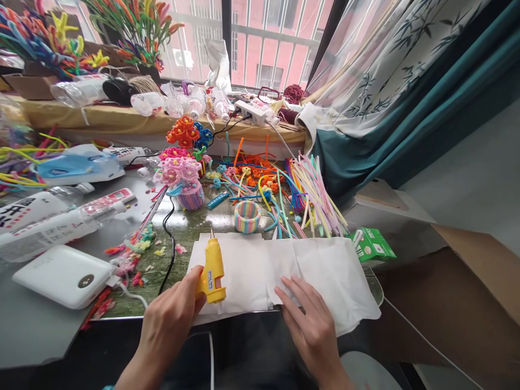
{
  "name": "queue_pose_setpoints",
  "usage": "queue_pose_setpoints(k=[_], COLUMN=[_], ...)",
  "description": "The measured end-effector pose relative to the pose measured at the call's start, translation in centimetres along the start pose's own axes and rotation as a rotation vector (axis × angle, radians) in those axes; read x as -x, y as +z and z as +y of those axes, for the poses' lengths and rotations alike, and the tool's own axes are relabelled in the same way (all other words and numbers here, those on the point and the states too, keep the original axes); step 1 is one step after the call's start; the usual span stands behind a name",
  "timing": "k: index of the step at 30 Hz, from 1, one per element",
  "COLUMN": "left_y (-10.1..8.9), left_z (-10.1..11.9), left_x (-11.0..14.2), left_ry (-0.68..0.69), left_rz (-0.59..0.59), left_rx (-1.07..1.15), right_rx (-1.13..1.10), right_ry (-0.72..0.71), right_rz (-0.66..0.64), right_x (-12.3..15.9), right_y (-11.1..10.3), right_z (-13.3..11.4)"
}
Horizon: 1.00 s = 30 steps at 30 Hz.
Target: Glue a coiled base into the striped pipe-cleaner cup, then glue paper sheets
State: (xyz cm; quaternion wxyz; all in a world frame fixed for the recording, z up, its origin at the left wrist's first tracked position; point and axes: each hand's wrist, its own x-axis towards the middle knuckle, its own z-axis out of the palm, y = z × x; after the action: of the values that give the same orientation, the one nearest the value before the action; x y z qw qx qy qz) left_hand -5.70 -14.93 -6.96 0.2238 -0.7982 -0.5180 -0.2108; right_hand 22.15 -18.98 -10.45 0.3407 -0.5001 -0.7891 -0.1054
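My left hand (173, 311) is closed around the handle of a yellow hot glue gun (213, 268), its metal nozzle pointing away from me. White paper sheets (246, 271) lie under the glue gun along the table's front edge. My right hand (306, 311) rests with its fingers stretched out on the white sheets, holding nothing. Just beyond the sheets stands a round pot (247, 216) wrapped in striped pastel pipe cleaners. Behind it to the left, a similar purple-striped pot (190, 195) holds pink pipe-cleaner flowers (179, 168).
A bundle of pastel pipe cleaners (312, 189) lies at the back right, near a green box (374, 244). A white power bank (65, 276) and plastic bottles (69, 216) are on the left. A power strip (251, 112) sits on the windowsill; a black cord (173, 244) crosses the table.
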Motion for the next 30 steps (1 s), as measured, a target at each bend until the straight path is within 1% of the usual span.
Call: queue_pose_setpoints(k=[8,12,20,24,30], left_y=[-0.30,-0.35,-0.49,-0.49,-0.80], left_z=[-0.03,-0.01,-0.06,-0.05,0.00], left_x=[-0.03,-0.05,-0.27,-0.36,-0.50], left_ry=[-0.046,-0.061,-0.011,-0.006,-0.050], left_rz=[-0.036,-0.037,-0.009,-0.004,-0.031], left_rx=[0.037,0.068,0.028,0.018,0.063], right_rx=[-0.017,-0.025,-0.027,-0.035,-0.071], right_ry=[-0.009,-0.015,-0.027,-0.007,0.039], right_rz=[-0.023,-0.027,-0.051,-0.032,0.024], right_x=[-0.11,-0.23,-0.18,-0.34,-0.38], right_y=[-0.09,-0.02,-0.11,-0.04,0.27], right_z=[-0.17,-0.37,-0.29,-0.34,-0.70])
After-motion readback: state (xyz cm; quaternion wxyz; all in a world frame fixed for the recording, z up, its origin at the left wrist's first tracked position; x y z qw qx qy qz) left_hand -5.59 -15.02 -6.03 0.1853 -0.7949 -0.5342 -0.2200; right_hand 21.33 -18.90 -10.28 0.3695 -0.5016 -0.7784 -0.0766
